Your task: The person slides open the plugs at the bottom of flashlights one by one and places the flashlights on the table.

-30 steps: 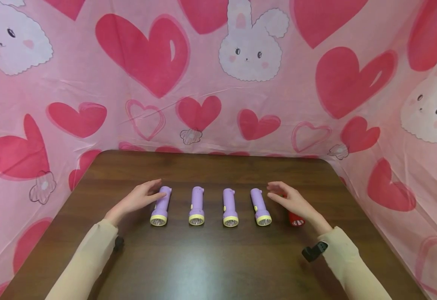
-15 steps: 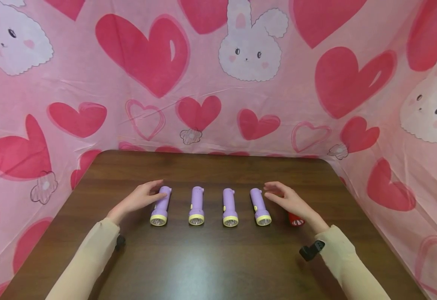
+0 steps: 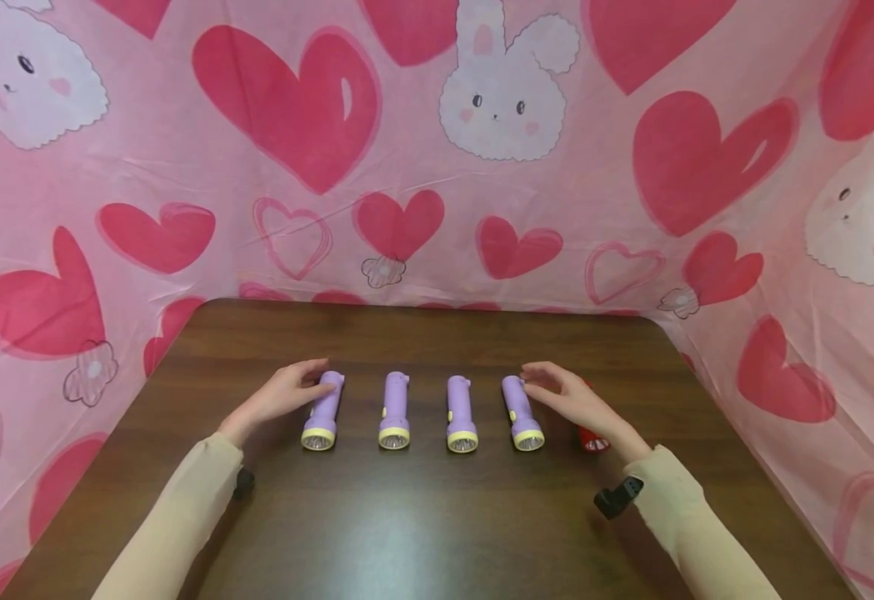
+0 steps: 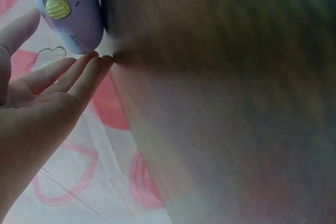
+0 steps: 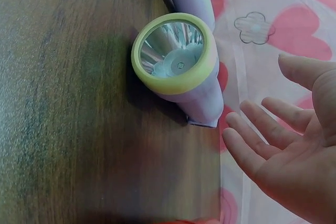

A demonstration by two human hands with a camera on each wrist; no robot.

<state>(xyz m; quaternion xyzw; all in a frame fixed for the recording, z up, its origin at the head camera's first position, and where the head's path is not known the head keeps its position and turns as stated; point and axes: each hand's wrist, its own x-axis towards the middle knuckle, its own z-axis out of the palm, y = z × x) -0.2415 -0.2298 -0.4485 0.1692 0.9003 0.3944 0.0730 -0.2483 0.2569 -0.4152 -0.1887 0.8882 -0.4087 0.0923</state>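
Observation:
Several purple flashlights with yellow rims lie in a row on the brown table, lenses facing me. By the leftmost purple flashlight (image 3: 323, 412) is my left hand (image 3: 279, 396), its thumb close to the barrel; in the left wrist view the fingers extend below the tail of that flashlight (image 4: 79, 22). My right hand (image 3: 575, 404) is beside the rightmost purple flashlight (image 3: 519, 408). The right wrist view shows its fingers spread and relaxed, apart from the purple flashlight (image 5: 202, 103). A red flashlight (image 3: 594, 440) lies partly hidden beneath my right hand.
Two more purple flashlights, a left one (image 3: 395, 408) and a right one (image 3: 460, 412), lie between my hands. The brown table (image 3: 422, 517) reaches back to a pink cloth (image 3: 422, 167) with hearts and rabbits, which also hangs at both sides.
My right hand has moved slightly left, from above the red flashlight toward the rightmost purple one. My left hand has barely shifted. The flashlights have stayed in place.

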